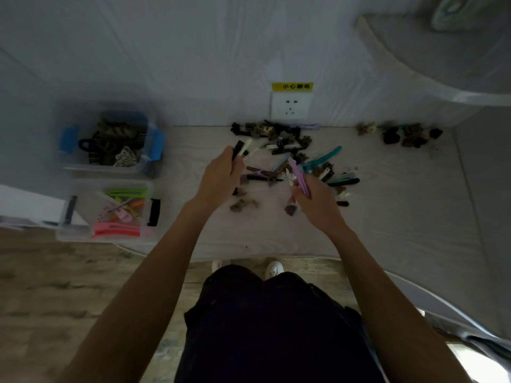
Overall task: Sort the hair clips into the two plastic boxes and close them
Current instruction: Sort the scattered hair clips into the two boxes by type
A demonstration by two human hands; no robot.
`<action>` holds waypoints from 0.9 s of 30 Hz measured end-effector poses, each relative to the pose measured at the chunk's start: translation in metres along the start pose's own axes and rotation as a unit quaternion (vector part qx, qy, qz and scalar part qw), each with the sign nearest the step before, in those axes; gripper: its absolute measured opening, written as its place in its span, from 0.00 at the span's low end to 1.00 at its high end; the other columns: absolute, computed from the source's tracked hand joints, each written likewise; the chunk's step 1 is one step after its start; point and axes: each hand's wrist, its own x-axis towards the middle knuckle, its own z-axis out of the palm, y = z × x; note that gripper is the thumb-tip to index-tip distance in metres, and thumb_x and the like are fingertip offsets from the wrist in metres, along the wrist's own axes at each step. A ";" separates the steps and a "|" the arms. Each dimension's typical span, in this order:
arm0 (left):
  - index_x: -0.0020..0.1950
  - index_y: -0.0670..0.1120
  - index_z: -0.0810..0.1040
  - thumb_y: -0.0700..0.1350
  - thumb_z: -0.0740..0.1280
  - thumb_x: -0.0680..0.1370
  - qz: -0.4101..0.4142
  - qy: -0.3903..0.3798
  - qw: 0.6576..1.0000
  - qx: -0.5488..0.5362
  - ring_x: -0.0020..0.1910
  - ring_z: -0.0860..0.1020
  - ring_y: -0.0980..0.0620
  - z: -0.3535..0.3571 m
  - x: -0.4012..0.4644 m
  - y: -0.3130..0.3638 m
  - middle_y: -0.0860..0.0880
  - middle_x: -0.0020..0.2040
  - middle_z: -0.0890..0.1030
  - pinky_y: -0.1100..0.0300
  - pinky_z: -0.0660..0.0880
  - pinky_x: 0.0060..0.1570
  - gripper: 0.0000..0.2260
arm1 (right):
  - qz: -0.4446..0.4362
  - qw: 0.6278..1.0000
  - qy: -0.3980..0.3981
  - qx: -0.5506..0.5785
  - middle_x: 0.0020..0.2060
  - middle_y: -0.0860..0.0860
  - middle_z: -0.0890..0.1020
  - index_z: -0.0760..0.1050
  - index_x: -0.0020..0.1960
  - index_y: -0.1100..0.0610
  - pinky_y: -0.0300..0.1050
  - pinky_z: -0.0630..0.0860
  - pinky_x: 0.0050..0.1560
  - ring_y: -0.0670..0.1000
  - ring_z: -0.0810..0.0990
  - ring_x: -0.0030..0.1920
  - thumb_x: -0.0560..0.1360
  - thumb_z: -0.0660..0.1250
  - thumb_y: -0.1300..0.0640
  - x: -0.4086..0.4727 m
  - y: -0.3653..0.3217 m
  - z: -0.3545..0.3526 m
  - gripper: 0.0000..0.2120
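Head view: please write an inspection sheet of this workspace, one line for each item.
Surface: pale table against a white wall; bare near its front edge.
Job's things: main pile of clips at the centre back; small dark pile at the back right. Blue-latched box holds dark clips; black-latched box holds bright long clips. Both are open.
Clutter: a few loose clips near the hands.
Grippers: left hand holds dark and white long clips; right hand holds purple long clips.
Cables: nothing seen.
Surroundings: wall socket with a yellow label above it, wooden floor, white shoes.
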 end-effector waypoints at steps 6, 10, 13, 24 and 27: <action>0.57 0.38 0.71 0.46 0.58 0.81 -0.003 0.019 0.997 0.079 0.41 0.75 0.45 -0.097 -0.049 -0.063 0.42 0.42 0.76 0.58 0.64 0.37 0.13 | -0.031 0.992 -0.095 0.082 0.31 0.45 0.78 0.73 0.49 0.60 0.34 0.72 0.32 0.44 0.77 0.30 0.80 0.58 0.58 0.001 -0.064 0.052 0.07; 0.58 0.39 0.72 0.49 0.59 0.79 0.026 -0.008 0.991 0.132 0.43 0.77 0.43 -0.157 -0.077 -0.116 0.42 0.43 0.76 0.57 0.65 0.37 0.15 | -0.032 0.981 -0.124 0.143 0.34 0.46 0.81 0.71 0.46 0.56 0.33 0.71 0.30 0.48 0.77 0.32 0.79 0.60 0.58 0.005 -0.107 0.090 0.05; 0.56 0.40 0.72 0.46 0.60 0.79 0.004 -0.067 0.978 0.198 0.49 0.77 0.43 -0.181 -0.081 -0.160 0.41 0.49 0.77 0.56 0.66 0.42 0.11 | -0.051 0.980 -0.131 0.142 0.34 0.46 0.81 0.71 0.45 0.55 0.31 0.70 0.29 0.39 0.73 0.26 0.79 0.61 0.58 0.006 -0.136 0.115 0.04; 0.64 0.46 0.73 0.47 0.63 0.77 0.020 0.010 0.973 0.230 0.59 0.73 0.42 -0.176 -0.091 -0.210 0.44 0.59 0.78 0.49 0.70 0.57 0.16 | -0.216 0.957 -0.129 -0.147 0.37 0.56 0.77 0.74 0.50 0.59 0.44 0.65 0.36 0.54 0.73 0.35 0.75 0.64 0.56 0.016 -0.218 0.198 0.07; 0.55 0.47 0.77 0.45 0.62 0.77 -0.016 0.179 0.973 0.144 0.50 0.78 0.46 -0.167 -0.117 -0.202 0.47 0.49 0.81 0.54 0.74 0.46 0.08 | -0.237 0.919 -0.123 -0.290 0.41 0.55 0.78 0.74 0.51 0.58 0.44 0.65 0.38 0.55 0.76 0.41 0.75 0.62 0.57 0.016 -0.224 0.218 0.07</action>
